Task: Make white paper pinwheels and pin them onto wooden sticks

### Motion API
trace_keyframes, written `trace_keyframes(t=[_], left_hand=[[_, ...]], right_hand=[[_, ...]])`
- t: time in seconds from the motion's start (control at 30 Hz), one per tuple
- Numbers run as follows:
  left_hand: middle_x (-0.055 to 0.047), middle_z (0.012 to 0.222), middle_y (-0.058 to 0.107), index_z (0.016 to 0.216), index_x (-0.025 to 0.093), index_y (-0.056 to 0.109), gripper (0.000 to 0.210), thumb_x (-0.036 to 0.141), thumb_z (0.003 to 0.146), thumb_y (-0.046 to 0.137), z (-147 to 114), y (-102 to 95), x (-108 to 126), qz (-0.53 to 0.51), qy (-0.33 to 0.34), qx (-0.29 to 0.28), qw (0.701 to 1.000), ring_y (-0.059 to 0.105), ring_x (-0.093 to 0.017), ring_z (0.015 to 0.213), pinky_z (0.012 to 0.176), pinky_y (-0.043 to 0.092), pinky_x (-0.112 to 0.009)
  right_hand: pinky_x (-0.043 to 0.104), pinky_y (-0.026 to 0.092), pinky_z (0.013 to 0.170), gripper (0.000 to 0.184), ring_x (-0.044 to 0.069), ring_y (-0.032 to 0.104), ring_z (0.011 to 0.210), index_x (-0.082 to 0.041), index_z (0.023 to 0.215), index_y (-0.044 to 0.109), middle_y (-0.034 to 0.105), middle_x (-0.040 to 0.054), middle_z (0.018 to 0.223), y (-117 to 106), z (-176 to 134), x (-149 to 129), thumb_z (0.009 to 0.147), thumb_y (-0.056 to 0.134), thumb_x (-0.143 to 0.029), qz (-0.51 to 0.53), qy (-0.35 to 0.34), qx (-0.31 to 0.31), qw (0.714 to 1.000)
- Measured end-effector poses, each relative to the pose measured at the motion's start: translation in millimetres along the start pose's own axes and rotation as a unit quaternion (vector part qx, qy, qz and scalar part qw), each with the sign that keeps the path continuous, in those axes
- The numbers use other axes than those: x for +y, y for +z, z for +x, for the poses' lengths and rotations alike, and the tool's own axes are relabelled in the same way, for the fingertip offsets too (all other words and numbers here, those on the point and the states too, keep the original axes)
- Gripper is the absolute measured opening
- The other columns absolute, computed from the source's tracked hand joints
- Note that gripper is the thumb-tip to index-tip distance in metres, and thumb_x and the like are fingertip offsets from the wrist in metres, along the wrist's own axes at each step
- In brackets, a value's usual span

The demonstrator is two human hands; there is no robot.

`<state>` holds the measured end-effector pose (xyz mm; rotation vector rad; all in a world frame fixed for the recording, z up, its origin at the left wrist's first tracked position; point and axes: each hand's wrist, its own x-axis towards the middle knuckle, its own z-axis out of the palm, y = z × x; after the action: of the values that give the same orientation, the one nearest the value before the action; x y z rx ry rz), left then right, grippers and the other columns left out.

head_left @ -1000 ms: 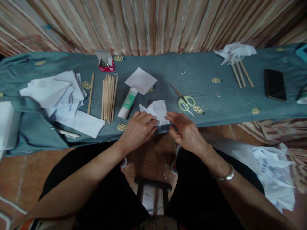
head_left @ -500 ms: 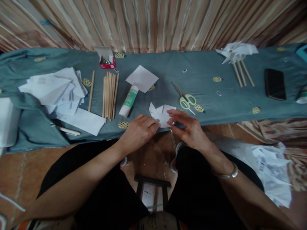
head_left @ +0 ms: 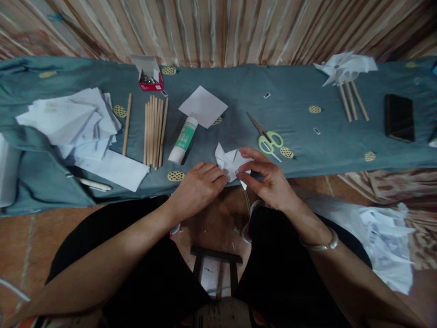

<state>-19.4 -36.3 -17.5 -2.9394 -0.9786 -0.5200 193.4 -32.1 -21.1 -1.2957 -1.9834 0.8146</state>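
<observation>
A white paper pinwheel (head_left: 231,160), partly folded, lies at the front edge of the table between my hands. My left hand (head_left: 201,186) presses on its left side with the fingers closed together. My right hand (head_left: 264,177) pinches a flap of the paper on the right between thumb and fingers. Just beyond the pinwheel lies a glue stick (head_left: 183,140), beside a square white sheet (head_left: 204,105). Green-handled scissors (head_left: 267,138) rest to the right, their blades pointing away.
Several wooden sticks (head_left: 155,132) lie left of the glue stick. Farther left is a pile of paper (head_left: 68,120) with a pen (head_left: 94,184). A red box (head_left: 150,79) holds small metal pieces. Finished pinwheels (head_left: 348,68) and a phone (head_left: 399,117) lie at the right.
My right thumb and fingertips have moved inward over the paper, drawing a flap toward its middle. My left hand stays on the paper. The view has shifted slightly.
</observation>
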Motion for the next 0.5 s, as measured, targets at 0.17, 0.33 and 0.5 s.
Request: trace_keyframes(t=[0.17,0.33,0.5], left_hand=[[-0.005,0.088,0.067,0.095,0.014,0.064,0.014,0.017,0.092,0.050,0,-0.3,0,0.004,-0.004,-0.013,1.000,0.057,-0.019,0.082,0.071,0.043,-0.032],[-0.006,0.087,0.066,0.094,0.014,0.064,0.015,0.017,0.093,0.049,1,1.0,0,-0.007,-0.013,-0.013,1.000,0.057,-0.019,0.080,0.071,0.043,-0.032],[-0.006,0.088,0.066,0.110,0.013,0.060,0.022,0.020,0.095,0.045,0,2.6,0,-0.011,-0.022,-0.007,1.000,0.058,-0.019,0.082,0.072,0.044,-0.033]], right_hand=[[0.049,0.045,0.101,0.008,0.026,0.056,0.119,-0.023,0.079,0.067,0.057,0.0063,0.133,6,4,2,0.084,0.061,-0.026,-0.034,0.003,0.012,0.999],[0.050,0.044,0.102,0.008,0.027,0.055,0.121,-0.023,0.078,0.066,0.056,0.0063,0.134,10,6,3,0.083,0.061,-0.026,-0.055,-0.001,0.018,0.998],[0.050,0.045,0.101,0.006,0.027,0.055,0.121,-0.022,0.078,0.065,0.056,0.0077,0.134,12,8,4,0.083,0.061,-0.022,-0.067,0.000,0.017,0.998]])
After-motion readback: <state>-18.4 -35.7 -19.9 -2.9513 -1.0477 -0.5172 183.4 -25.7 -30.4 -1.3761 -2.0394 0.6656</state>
